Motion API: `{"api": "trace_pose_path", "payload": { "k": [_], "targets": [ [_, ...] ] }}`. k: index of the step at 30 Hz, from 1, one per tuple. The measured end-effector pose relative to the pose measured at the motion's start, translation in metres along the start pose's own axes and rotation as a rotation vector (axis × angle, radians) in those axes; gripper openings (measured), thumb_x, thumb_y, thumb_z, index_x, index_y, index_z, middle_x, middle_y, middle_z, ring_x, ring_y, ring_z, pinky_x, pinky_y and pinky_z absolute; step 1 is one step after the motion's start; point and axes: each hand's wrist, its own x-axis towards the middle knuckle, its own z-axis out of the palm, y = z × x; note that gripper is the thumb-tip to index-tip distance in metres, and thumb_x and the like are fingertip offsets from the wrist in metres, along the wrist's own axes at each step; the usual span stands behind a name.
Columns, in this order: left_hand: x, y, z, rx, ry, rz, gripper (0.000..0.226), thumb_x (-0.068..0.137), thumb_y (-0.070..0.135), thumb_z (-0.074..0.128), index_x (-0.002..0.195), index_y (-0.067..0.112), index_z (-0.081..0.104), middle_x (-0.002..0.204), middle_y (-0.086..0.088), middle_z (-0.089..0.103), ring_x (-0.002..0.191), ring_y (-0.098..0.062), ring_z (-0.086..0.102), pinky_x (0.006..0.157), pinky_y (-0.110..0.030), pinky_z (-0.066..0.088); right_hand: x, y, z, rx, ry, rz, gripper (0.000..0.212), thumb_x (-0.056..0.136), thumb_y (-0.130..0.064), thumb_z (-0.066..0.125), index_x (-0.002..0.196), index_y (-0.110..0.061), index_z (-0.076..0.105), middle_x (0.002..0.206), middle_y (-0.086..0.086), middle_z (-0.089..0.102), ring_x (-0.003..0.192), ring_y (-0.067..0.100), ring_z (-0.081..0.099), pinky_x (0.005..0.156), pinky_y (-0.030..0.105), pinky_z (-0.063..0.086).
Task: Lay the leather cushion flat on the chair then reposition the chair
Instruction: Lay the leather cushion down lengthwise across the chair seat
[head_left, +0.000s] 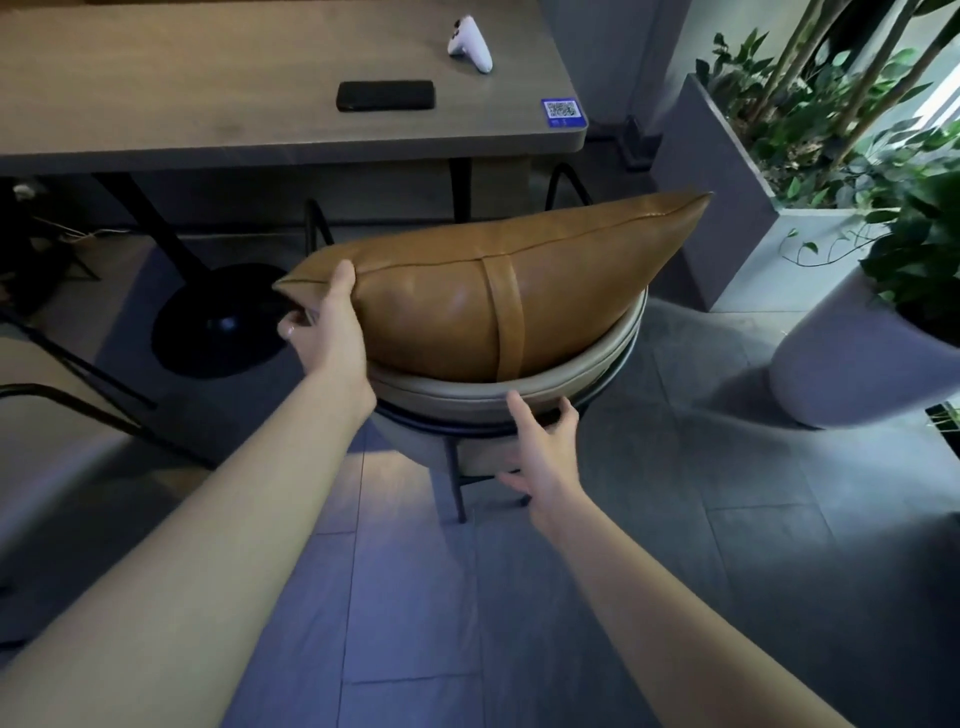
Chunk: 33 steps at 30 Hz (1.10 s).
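A tan leather cushion (447, 306) with a vertical strap stands on edge inside the round grey chair (467, 397), leaning over its curved back. My left hand (327, 325) grips the cushion's left corner, thumb on top and fingers underneath. My right hand (545, 447) is just behind the chair's back rim, fingers spread and curled toward the padded edge, the fingertips touching or nearly touching it. The chair's seat is hidden by the cushion and backrest. Thin black legs (457, 483) show below the chair.
A wooden table (218, 98) stands just beyond the chair, holding a black phone (385, 95), a white controller (470, 42) and a QR sticker (561, 111). Its black round base (218, 322) is at the left. Grey planters with greenery (831, 171) stand right. Another chair frame (78, 395) sits left.
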Motion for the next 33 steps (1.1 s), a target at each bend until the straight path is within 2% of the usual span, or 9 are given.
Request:
{"api": "trace_pose_path", "payload": {
  "k": [5, 9, 12, 19, 22, 25, 27, 30, 33],
  "targets": [
    [-0.022, -0.019, 0.022, -0.103, -0.025, -0.324, 0.109, 0.078, 0.090, 0.050, 0.165, 0.041, 0.007, 0.174, -0.005, 0.020, 0.153, -0.047, 0.025, 0.115, -0.082, 0.014, 0.014, -0.028, -0.039, -0.010, 0.000, 0.065, 0.111, 0.081, -0.052, 0.080, 0.159, -0.045, 0.001, 0.164, 0.002, 0.031, 0.123, 0.042, 0.059, 0.091, 0.055, 0.059],
    [-0.019, -0.018, 0.026, -0.082, -0.039, -0.281, 0.100, 0.086, 0.086, 0.046, 0.166, 0.037, 0.012, 0.174, -0.005, 0.020, 0.155, -0.045, 0.022, 0.117, -0.079, 0.012, 0.025, -0.049, -0.022, -0.037, -0.055, 0.127, 0.124, 0.077, -0.038, 0.087, 0.160, -0.036, -0.006, 0.161, 0.012, 0.035, 0.109, 0.044, 0.067, 0.091, 0.053, 0.060],
    [-0.007, -0.016, 0.025, -0.081, -0.045, -0.291, 0.105, 0.082, 0.088, 0.048, 0.167, 0.035, 0.013, 0.174, -0.005, 0.022, 0.155, -0.044, 0.023, 0.117, -0.080, 0.011, 0.026, -0.050, -0.011, -0.042, -0.021, 0.133, 0.127, 0.083, -0.029, 0.084, 0.160, -0.031, -0.018, 0.161, 0.013, 0.035, 0.120, 0.043, 0.061, 0.099, 0.050, 0.056],
    [0.023, 0.003, 0.023, -0.053, -0.043, -0.270, 0.106, 0.082, 0.086, 0.051, 0.166, 0.032, 0.018, 0.173, -0.008, 0.025, 0.154, -0.047, 0.025, 0.116, -0.081, 0.012, 0.033, -0.046, 0.015, -0.061, -0.059, 0.134, 0.134, 0.082, -0.039, 0.084, 0.157, -0.030, -0.027, 0.160, 0.009, 0.039, 0.117, 0.038, 0.066, 0.101, 0.046, 0.055],
    [0.037, 0.015, 0.022, -0.031, -0.058, -0.249, 0.102, 0.084, 0.084, 0.050, 0.166, 0.032, 0.019, 0.172, -0.009, 0.026, 0.154, -0.047, 0.025, 0.117, -0.080, 0.011, 0.040, -0.043, 0.033, -0.113, -0.032, 0.123, 0.137, 0.080, -0.044, 0.083, 0.155, -0.026, -0.030, 0.146, 0.011, 0.051, 0.107, 0.036, 0.070, 0.088, 0.036, 0.061],
    [0.051, 0.027, 0.020, -0.007, -0.094, -0.231, 0.098, 0.086, 0.082, 0.049, 0.165, 0.032, 0.022, 0.171, -0.009, 0.028, 0.153, -0.047, 0.027, 0.118, -0.079, 0.012, 0.049, -0.041, 0.052, -0.127, -0.001, 0.104, 0.136, 0.081, -0.045, 0.081, 0.154, -0.022, -0.032, 0.110, 0.011, 0.059, 0.104, 0.035, 0.071, 0.072, 0.032, 0.060],
    [0.062, 0.034, 0.019, 0.002, -0.126, -0.225, 0.098, 0.086, 0.082, 0.050, 0.165, 0.032, 0.022, 0.171, -0.010, 0.029, 0.153, -0.047, 0.027, 0.118, -0.079, 0.012, 0.054, -0.041, 0.065, -0.138, -0.002, 0.102, 0.139, 0.079, -0.048, 0.080, 0.153, -0.021, -0.035, 0.097, 0.005, 0.061, 0.106, 0.036, 0.072, 0.074, 0.032, 0.059],
    [0.077, 0.042, 0.019, 0.019, -0.178, -0.210, 0.099, 0.085, 0.083, 0.050, 0.165, 0.032, 0.024, 0.171, -0.010, 0.029, 0.153, -0.047, 0.028, 0.117, -0.080, 0.012, 0.062, -0.042, 0.083, -0.179, 0.033, 0.090, 0.160, 0.050, -0.071, 0.077, 0.150, -0.022, -0.038, 0.138, 0.013, 0.059, 0.114, 0.037, 0.067, 0.103, 0.045, 0.053],
    [0.084, 0.047, 0.020, 0.035, -0.225, -0.207, 0.099, 0.085, 0.083, 0.051, 0.165, 0.033, 0.023, 0.171, -0.010, 0.029, 0.152, -0.047, 0.028, 0.117, -0.080, 0.013, 0.075, -0.039, 0.089, -0.173, 0.038, 0.062, 0.167, 0.036, -0.078, 0.071, 0.149, -0.022, -0.037, 0.152, 0.012, 0.047, 0.121, 0.037, 0.062, 0.106, 0.049, 0.050]
  ]
}}
